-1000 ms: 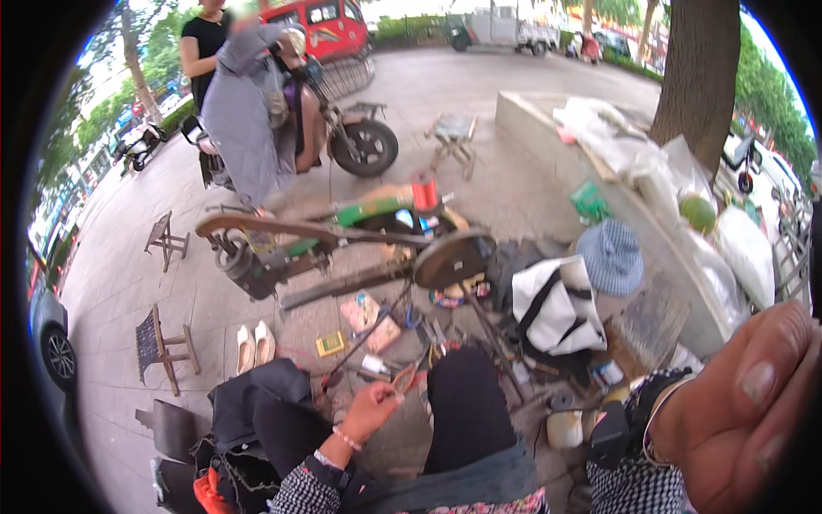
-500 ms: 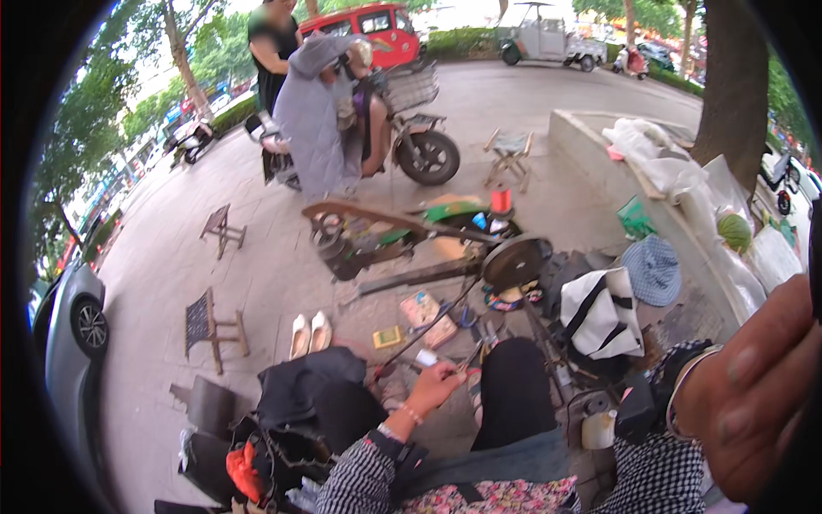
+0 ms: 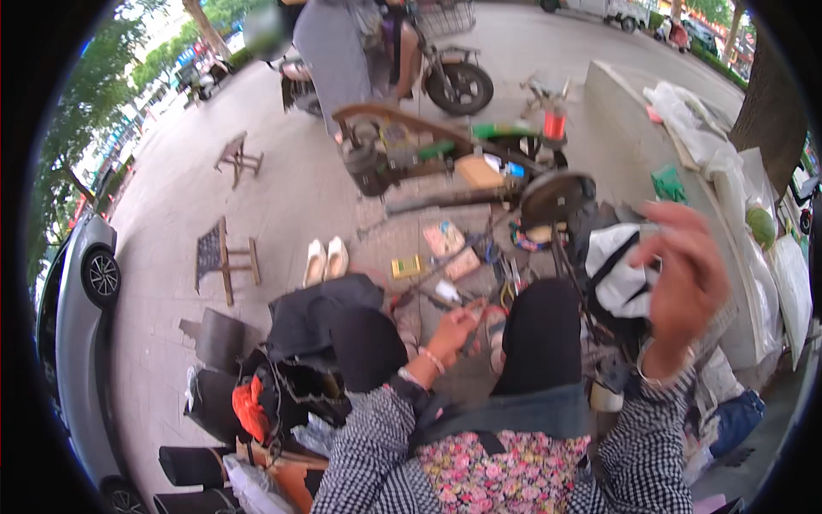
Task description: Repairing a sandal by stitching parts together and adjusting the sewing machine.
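Observation:
Low between my knees, my left hand [image 3: 452,336] has its thumb and fingers pinched together. Whatever lies in the pinch is too small to make out. My right hand [image 3: 685,278] is raised on the right, in front of a white bag with black bands [image 3: 612,270]; its fingers are bent and apart, somewhat blurred, and I see nothing in them. Beyond my left hand lie a small white bottle-like thing [image 3: 446,290], a yellow box [image 3: 407,266] and a pink patterned packet [image 3: 443,239]. Several hand tools [image 3: 511,276] lie by my right knee.
An old hand-cranked machine [image 3: 428,158] with a red thread spool [image 3: 554,124] stands ahead. White shoes [image 3: 325,261] and folding stools [image 3: 227,257] are to the left. A person by a parked scooter [image 3: 458,86] is beyond. A low concrete ledge [image 3: 625,111] runs along the right.
My right hand has moved from close by the right edge inward and away from the camera. The view has tipped downward, so the surroundings sit higher. My left hand stays pinched.

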Tool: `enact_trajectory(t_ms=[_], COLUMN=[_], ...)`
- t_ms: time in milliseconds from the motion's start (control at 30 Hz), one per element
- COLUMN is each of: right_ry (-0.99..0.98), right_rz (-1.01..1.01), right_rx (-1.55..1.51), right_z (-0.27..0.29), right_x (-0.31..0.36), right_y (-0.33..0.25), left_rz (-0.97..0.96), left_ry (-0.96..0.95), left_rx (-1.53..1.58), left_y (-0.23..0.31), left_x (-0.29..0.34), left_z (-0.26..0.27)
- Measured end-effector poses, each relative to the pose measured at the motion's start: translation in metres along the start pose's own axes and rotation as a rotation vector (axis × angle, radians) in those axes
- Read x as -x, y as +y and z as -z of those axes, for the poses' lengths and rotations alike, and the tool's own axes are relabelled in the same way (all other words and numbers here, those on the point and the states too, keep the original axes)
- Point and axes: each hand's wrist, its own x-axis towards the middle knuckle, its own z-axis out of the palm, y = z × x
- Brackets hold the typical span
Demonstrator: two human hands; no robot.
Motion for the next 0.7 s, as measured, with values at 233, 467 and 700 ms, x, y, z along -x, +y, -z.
enact_trajectory(t_ms=[233, 467, 700], right_ry=[-0.56, -0.444, -0.344], right_rz=[-0.508, -0.29, -0.37], right_rx=[0.18, 0.315, 0.117], right_z=[-0.067, -0.095, -0.09], right_x=[0.109, 0.166, 0.155], right_y=[0.088, 0.113, 0.096], left_rz=[0.282, 0.301, 0.391], left_ry=[0.192, 0.073, 0.113], left_rx=[0.042, 0.215, 0.002], left_y=[0.003, -0.055, -0.06], left_x=[-0.01, -0.037, -0.041], left_z=[0.001, 0.05, 0.043])
